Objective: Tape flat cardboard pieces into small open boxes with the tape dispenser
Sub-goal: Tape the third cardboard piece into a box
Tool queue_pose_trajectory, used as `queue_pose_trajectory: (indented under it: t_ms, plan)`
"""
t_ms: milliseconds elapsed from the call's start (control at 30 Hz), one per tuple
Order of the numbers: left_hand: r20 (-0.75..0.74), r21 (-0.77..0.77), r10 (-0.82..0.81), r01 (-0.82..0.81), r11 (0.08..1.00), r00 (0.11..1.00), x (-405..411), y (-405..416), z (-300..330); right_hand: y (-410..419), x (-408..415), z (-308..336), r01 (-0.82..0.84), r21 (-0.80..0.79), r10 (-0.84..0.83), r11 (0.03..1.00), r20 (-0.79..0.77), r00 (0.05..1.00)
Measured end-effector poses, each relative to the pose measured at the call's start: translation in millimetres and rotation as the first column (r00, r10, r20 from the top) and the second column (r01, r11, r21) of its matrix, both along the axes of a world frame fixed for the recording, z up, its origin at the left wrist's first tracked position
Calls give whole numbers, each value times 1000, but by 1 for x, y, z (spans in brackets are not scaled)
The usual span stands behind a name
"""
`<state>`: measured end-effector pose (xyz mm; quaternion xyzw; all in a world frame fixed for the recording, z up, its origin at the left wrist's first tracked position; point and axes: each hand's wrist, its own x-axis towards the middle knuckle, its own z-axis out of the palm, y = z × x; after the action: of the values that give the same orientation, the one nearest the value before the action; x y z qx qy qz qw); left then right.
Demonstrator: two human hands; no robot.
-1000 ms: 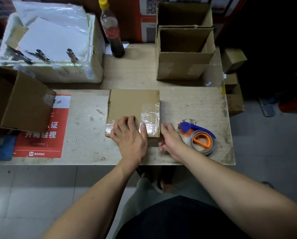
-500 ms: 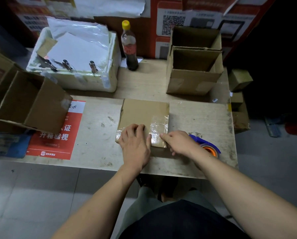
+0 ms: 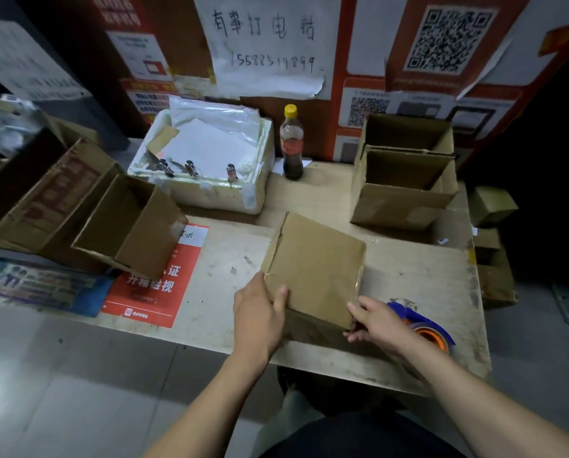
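The head view, the only one, looks down on a worn worktop (image 3: 408,285) where a person holds a cardboard box (image 3: 313,266) tipped up on its far edge, its near edge raised off the surface. The left hand (image 3: 260,312) grips the box's near left corner, thumb lying on the upper face and the other fingers hidden beneath. The right hand (image 3: 375,320) holds the near right corner, fingers curled under the edge and thumb against the top. A shiny strip along the box's right edge looks like tape, so this piece seems already sealed on one side; whether more seams need tape cannot be told from here.

The tape dispenser (image 3: 425,328), blue and orange, lies on the worktop just behind the right hand, partly hidden by the wrist and not held.

Several open boxes already stand around: two nested ones (image 3: 405,180) at the far right and one tilted on its side (image 3: 131,226) at the left, atop a larger carton. A foam box (image 3: 204,166) holding papers and clips and a dark drinks bottle (image 3: 291,143) sit at the back. The task appears well under way, with this box likely near completion and ready to be set with the others.
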<state>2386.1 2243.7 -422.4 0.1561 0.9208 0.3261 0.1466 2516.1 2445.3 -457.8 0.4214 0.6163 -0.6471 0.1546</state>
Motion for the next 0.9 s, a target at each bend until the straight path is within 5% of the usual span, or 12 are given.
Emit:
queue_pose_trajectory:
  t_ms: [133, 200, 333, 467, 533, 700, 900]
  plan:
    - [-426, -187, -82, 1, 982, 901, 17, 13, 44, -7, 3, 3, 95, -20, -96, 995, -29, 995]
    - [-516, -243, -160, 36, 969, 841, 29, 21, 50, -13, 4, 1, 64, 0, -64, 998, 1, 998]
    - [-568, -404, -352, 121, 907, 744, 46, 25, 29, -4, 2, 9, -67, 168, 57, 984, 61, 996]
    - [-606, -395, -438, 227, 891, 664, 57, 26, 19, 42, -21, 58, 185, 238, -130, 954, -228, 965]
    - [-618, -377, -458, 270, 886, 639, 63, 29, 20, 62, -37, 77, 140, 229, -59, 963, -328, 943]
    - [-544, -339, -514, 386, 858, 664, 74, 36, 18, 89, -60, 85, -156, 174, 193, 972, -219, 957]
    - [-519, -385, -529, 369, 846, 671, 72, 38, 17, 95, -62, 77, -164, 256, 217, 953, -193, 957]
